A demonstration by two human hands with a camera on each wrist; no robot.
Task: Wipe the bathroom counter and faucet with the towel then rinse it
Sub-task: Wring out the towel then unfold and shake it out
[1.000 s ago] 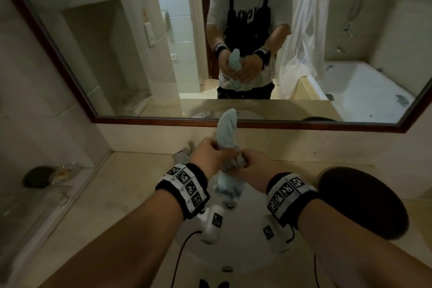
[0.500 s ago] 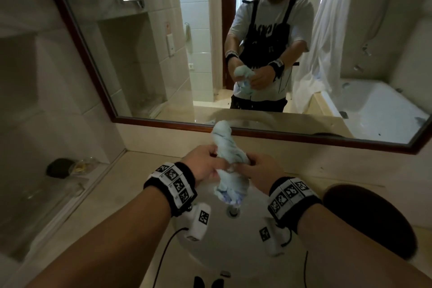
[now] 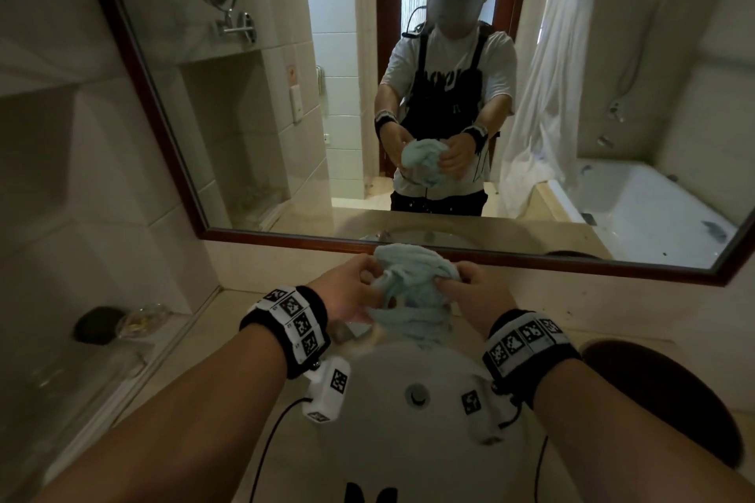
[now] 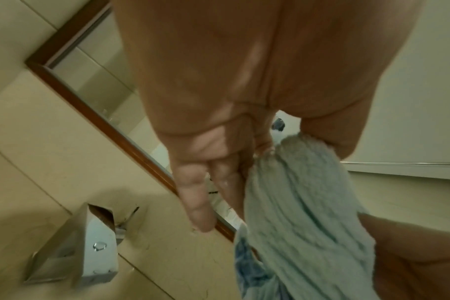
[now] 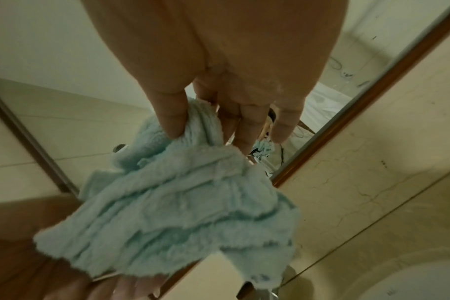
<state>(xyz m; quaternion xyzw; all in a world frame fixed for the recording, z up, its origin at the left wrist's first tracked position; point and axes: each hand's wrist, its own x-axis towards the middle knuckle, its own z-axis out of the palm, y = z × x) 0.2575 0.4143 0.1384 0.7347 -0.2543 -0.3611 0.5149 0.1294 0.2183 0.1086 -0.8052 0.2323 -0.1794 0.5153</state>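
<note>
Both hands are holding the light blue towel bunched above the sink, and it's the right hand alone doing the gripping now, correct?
Not quite. In the head view both the left hand and the right hand pinch the light blue towel, bunched above the sink.

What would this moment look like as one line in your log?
stage: handling towel over sink | left hand: pinches towel | right hand: pinches towel | sink: below | faucet: untouched
</note>
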